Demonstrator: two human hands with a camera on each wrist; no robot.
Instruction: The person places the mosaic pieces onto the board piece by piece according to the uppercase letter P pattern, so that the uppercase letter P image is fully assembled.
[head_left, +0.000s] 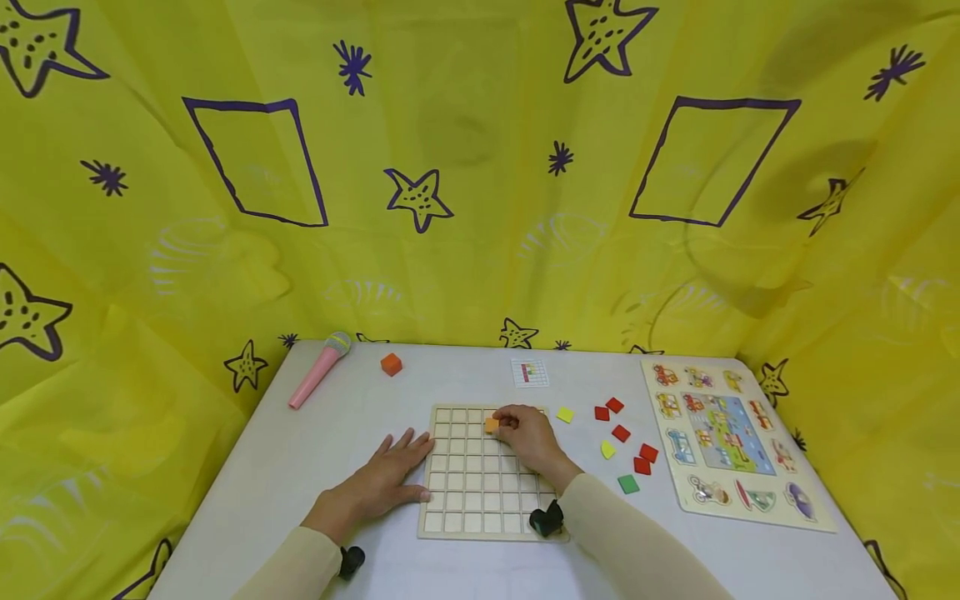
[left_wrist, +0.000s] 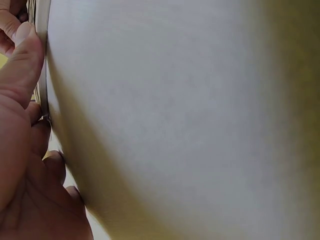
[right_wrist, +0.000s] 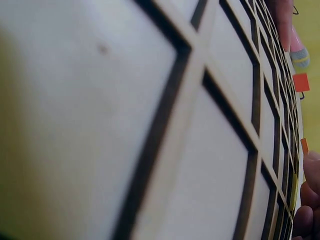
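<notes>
Nearest the camera, a person's cream-coloured long sleeves (head_left: 637,542) reach in from the bottom edge, a small black device (head_left: 547,520) showing at the right wrist. Beyond them spreads a white-covered table (head_left: 255,492), backed and flanked by yellow fabric (head_left: 465,275) printed with dark starfish.

From the left, a pink toy microphone (head_left: 321,371) with a grey head lies slanted near the far left corner of the table. The left hand (head_left: 382,479) comes next, its fingers spread apart and its thumb and fingertips touching the left edge of a pale wooden grid board (head_left: 472,502) with square cells. Farther back, an orange-red cube (head_left: 392,364) sits alone.

The small orange square tile (head_left: 491,425) is at the far part of the board, about the fourth column from the left. The right hand (head_left: 534,437) pinches it between thumb and fingers; whether the tile touches the board cannot be told.

Behind the board lies a small white card (head_left: 530,372) with a printed grid and coloured squares. To the right are scattered a yellow square tile (head_left: 566,414), five red square tiles (head_left: 621,433), a yellow rounded piece (head_left: 607,449) and a green square tile (head_left: 628,483). Farthest right, a pale puzzle board (head_left: 817,523) with colourful picture pieces lies at an angle.
</notes>
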